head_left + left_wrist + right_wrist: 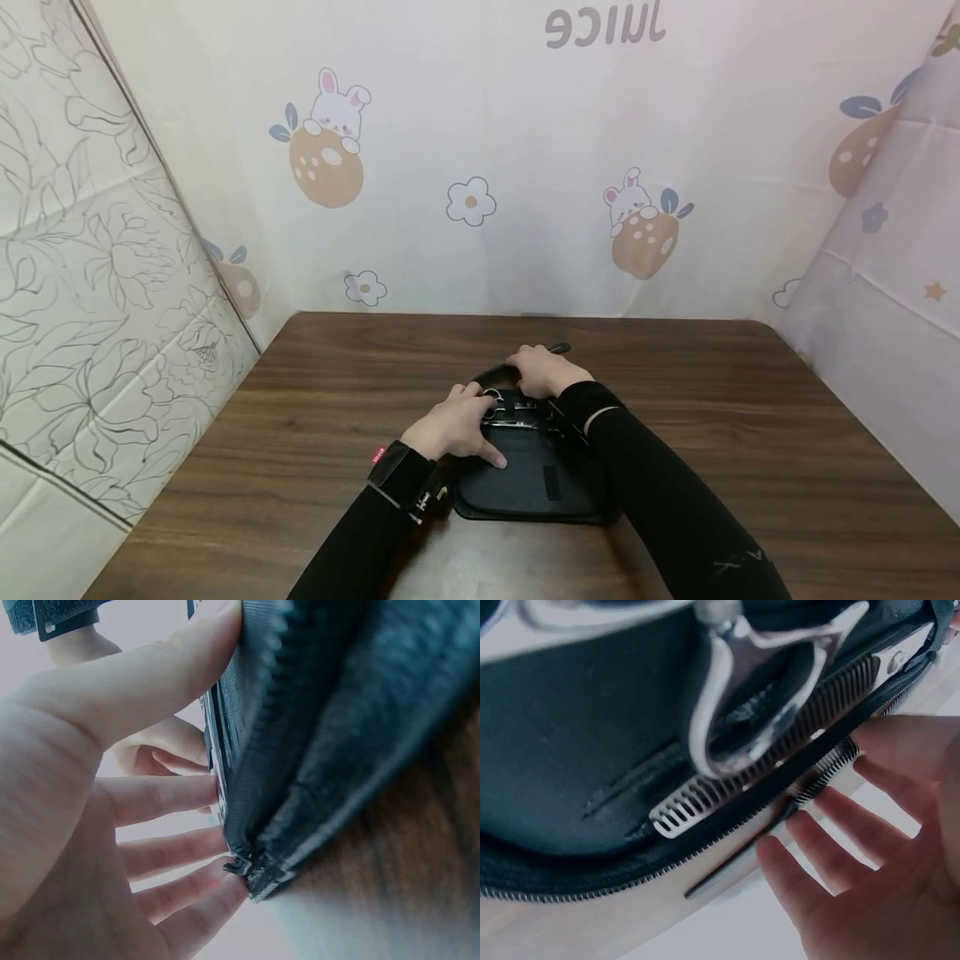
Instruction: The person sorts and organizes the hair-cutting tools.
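Observation:
A black zip case (536,483) lies on the table, its inner side showing. A metal comb (697,802) and silver scissors (712,712) sit in it. My left hand (453,425) rests at the case's left side, thumb over its face; in the left wrist view its long, nearly straight fingers touch the case's edge beside the zip. At the far edge, my right hand (547,371) pinches a slim black comb (825,776) with teeth and a tapering tail. Part of this comb is hidden behind the case's rim and my fingers.
The brown wooden table (697,417) extends around the case. Behind it hangs a pale curtain (480,125) printed with rabbits and flowers. A white panel with line-drawn flowers (112,333) stands at the left.

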The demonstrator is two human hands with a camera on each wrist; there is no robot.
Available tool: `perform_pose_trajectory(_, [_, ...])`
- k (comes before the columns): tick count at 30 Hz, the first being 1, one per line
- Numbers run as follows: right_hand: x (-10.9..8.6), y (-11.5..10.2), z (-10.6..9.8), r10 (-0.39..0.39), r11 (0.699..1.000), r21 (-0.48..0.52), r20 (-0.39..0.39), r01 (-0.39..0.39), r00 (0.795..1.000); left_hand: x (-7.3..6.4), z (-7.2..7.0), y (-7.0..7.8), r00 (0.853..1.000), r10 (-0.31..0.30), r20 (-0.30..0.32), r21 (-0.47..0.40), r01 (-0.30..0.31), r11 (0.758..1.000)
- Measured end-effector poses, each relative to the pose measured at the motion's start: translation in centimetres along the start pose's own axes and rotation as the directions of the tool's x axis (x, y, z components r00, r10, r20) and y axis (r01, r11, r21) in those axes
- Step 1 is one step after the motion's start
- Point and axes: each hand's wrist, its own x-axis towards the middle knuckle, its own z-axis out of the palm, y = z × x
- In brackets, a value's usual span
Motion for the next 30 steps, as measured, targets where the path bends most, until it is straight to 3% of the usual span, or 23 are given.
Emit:
perform_pose_trajectory(17, [-1.0,1.9,-0.1,0.026,0.989,-0.143,-0.067,-0.036,0.997,0.1,0.2,-0.2,1.000,-0.002,0.004,-0.003,0.002,1.000])
perform_pose_trajectory(30, [-2.3,3.4,-0.4,-0.015,0.995,-0.099,-0.090,0.006,0.996,0.1,0.2,-0.1,1.000,0.002,0.005,-0.004,-0.002,1.000])
